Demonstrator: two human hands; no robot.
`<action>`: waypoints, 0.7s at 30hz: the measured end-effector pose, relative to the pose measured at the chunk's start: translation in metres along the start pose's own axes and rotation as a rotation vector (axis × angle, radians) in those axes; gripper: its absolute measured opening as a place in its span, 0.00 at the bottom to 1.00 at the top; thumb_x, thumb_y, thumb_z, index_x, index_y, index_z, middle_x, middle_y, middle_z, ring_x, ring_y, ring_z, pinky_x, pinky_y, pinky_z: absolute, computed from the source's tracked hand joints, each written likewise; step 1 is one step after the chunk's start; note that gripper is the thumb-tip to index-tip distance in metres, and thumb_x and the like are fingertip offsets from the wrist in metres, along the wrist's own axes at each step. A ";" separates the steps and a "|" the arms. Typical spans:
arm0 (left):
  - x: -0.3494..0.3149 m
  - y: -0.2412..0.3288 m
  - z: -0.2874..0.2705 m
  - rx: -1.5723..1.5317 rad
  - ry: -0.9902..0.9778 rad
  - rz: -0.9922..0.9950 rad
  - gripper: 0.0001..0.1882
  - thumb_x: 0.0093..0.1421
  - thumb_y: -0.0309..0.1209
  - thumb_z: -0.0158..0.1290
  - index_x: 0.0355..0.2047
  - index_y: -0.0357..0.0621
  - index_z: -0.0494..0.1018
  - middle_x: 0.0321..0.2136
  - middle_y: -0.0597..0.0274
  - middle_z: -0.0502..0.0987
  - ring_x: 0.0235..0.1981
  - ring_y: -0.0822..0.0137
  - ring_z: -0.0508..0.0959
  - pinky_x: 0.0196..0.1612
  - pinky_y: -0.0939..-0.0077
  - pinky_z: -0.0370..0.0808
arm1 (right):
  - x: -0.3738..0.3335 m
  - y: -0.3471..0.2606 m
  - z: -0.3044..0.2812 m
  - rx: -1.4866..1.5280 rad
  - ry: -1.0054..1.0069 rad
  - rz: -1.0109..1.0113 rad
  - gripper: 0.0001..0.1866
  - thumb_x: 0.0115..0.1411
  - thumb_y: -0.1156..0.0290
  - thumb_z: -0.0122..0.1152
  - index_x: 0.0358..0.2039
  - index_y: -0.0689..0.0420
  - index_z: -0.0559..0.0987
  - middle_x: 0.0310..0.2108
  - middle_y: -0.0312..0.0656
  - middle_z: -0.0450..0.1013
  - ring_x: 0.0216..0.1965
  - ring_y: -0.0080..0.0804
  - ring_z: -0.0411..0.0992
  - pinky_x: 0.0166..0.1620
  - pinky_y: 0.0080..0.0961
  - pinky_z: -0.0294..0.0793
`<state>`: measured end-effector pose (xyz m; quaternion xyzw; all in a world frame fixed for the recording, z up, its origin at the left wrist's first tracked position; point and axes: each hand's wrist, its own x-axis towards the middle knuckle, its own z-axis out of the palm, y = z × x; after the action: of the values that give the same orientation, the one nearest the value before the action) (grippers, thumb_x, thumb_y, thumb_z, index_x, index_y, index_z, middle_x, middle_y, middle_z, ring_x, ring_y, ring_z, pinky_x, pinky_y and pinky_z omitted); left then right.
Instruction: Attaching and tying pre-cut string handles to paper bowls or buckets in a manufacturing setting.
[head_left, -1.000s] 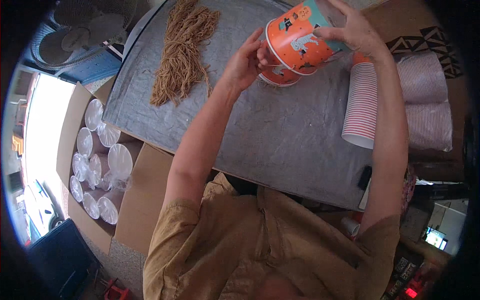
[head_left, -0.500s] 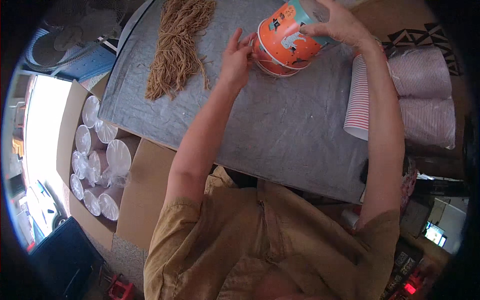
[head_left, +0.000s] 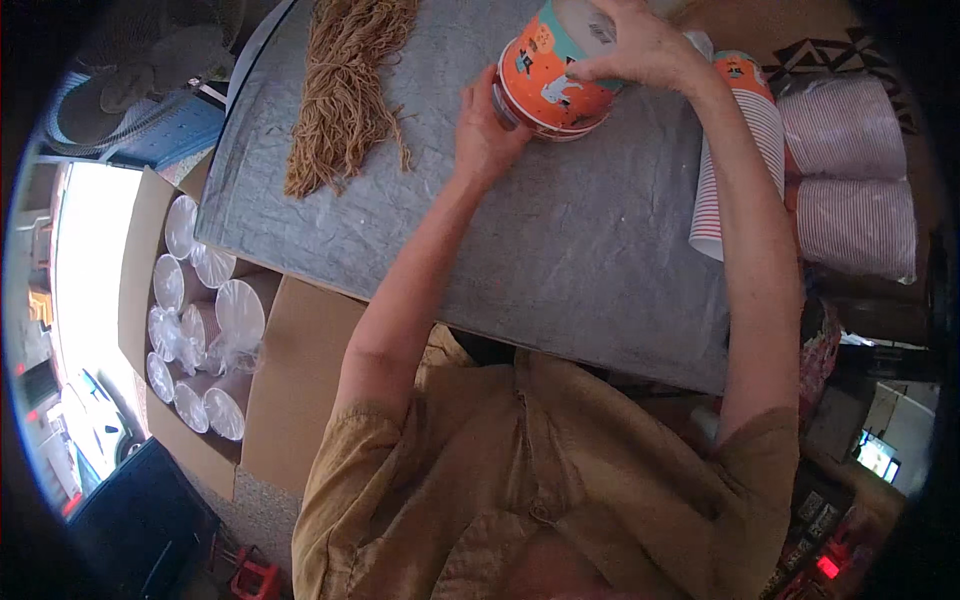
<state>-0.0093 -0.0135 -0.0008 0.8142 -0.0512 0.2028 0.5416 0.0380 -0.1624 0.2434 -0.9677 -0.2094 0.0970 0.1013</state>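
Observation:
At the far side of the table, an orange and teal paper bucket [head_left: 548, 72] with printed figures is tilted with its base up and its rim down. Two white rims lie close together at its lower edge, so a second bucket appears to sit with it. My left hand [head_left: 488, 132] is closed at the lower left of the rims, its fingertips partly hidden. From above, my right hand [head_left: 642, 48] grips the bucket near its base, thumb on the printed side and fingers over the top.
Brown strings [head_left: 345, 100] lie bundled on the grey-covered table [head_left: 590, 250]. Beside my right forearm rests a stack of paper buckets [head_left: 710, 215], with plastic-wrapped stacks [head_left: 855, 185] beyond. At the left, an open cardboard box [head_left: 300, 385] holds several wrapped stacks.
The bucket has shifted slightly left, and its two rims now sit closer together. My left hand has moved lower, round the rims; my right hand has moved left with the bucket.

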 end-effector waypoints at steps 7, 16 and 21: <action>-0.010 0.005 -0.003 -0.266 -0.022 -0.225 0.50 0.45 0.31 0.69 0.66 0.35 0.55 0.60 0.35 0.63 0.58 0.47 0.72 0.56 0.57 0.76 | -0.002 0.016 0.024 -0.036 0.113 0.060 0.58 0.42 0.50 0.79 0.71 0.52 0.58 0.71 0.50 0.52 0.71 0.49 0.52 0.70 0.43 0.56; -0.025 0.031 0.029 0.407 -0.008 -0.007 0.72 0.34 0.60 0.72 0.71 0.40 0.45 0.68 0.53 0.60 0.70 0.38 0.54 0.68 0.38 0.45 | 0.002 0.010 0.034 0.019 0.181 0.182 0.60 0.42 0.47 0.79 0.71 0.53 0.58 0.71 0.54 0.52 0.71 0.53 0.51 0.70 0.43 0.56; -0.017 0.024 0.028 0.387 0.008 0.017 0.66 0.38 0.65 0.69 0.71 0.49 0.51 0.65 0.56 0.66 0.69 0.37 0.56 0.67 0.38 0.47 | -0.005 0.012 0.021 -0.004 0.177 0.274 0.60 0.40 0.45 0.79 0.70 0.52 0.59 0.68 0.55 0.58 0.68 0.53 0.58 0.68 0.44 0.58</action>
<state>-0.0244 -0.0507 0.0045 0.9020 -0.0161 0.2165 0.3732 0.0329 -0.1716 0.2209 -0.9922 -0.0658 0.0236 0.1031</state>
